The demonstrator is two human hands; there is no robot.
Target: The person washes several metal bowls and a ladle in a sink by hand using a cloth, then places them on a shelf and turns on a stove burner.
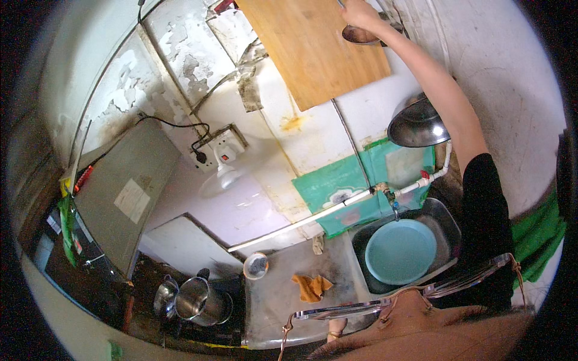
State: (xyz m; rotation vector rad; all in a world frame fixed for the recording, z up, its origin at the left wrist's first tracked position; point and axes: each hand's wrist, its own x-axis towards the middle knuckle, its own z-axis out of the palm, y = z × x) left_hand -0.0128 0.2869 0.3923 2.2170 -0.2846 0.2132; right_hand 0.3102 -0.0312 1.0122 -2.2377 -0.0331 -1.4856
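Observation:
My right hand (pixel 360 16) is raised high along the wall, its fingers closed around the thin metal handle of what looks like a ladle. The dark round bowl of the ladle (pixel 359 35) shows just below the hand, in front of a wooden board (pixel 316 54). Of my left hand (pixel 336 326), only a part near the wrist, with a band on it, shows below the eyeglasses at the counter's front. The fingers are hidden. An orange-brown cloth (pixel 312 287) lies crumpled on the metal counter (pixel 275 311) beyond it.
A light blue basin (pixel 401 252) sits in the sink (pixel 447 225) under a tap (pixel 396 212). A metal bowl (pixel 417 124) hangs at the right wall. Metal pots (pixel 192 300) stand at left, near a small white container (pixel 256 266). A white pipe (pixel 298 221) runs along the wall.

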